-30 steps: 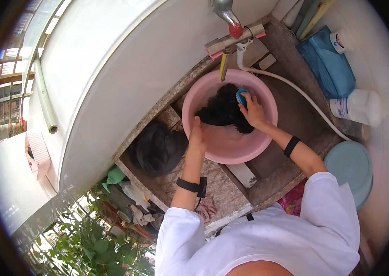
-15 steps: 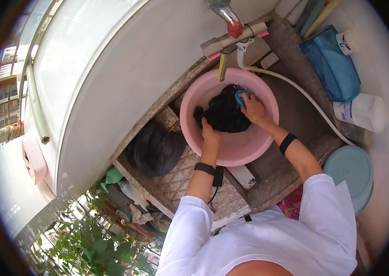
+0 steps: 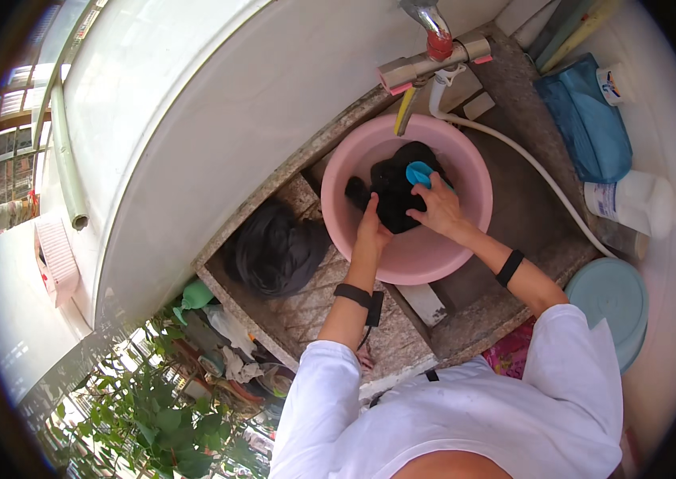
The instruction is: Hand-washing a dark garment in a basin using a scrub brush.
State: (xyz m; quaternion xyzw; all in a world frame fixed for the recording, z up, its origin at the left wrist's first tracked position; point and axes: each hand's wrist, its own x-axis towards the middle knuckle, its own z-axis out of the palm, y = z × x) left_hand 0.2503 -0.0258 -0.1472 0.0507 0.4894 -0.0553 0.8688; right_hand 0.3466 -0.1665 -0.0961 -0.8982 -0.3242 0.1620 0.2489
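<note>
A pink basin (image 3: 339, 160) stands in the stone sink and holds a wet black cloth (image 3: 392, 180). My left hand (image 3: 371, 229) is closed on the cloth's near left edge, thumb on top and the other fingers partly hidden. Reaching in from the right, my right hand (image 3: 440, 211) holds a small bright blue, cup-shaped piece (image 3: 418, 173) between its fingers, over the cloth. Its exact kind is unclear. The right thumb points left across the cloth.
Above the basin's far rim hangs a metal tap (image 3: 438, 44) with a crossbar and a white hose (image 3: 513, 148). Dark fabric (image 3: 278, 251) lies on the ribbed slab at left. To the right are a blue bottle (image 3: 593, 128), a white jug (image 3: 633, 203) and a pale green round lid (image 3: 608, 299).
The blue piece has tilted so its hollow side shows, and my right hand has lifted slightly with its thumb spread. My left hand remains at the cloth's edge. The view has shifted a little.
</note>
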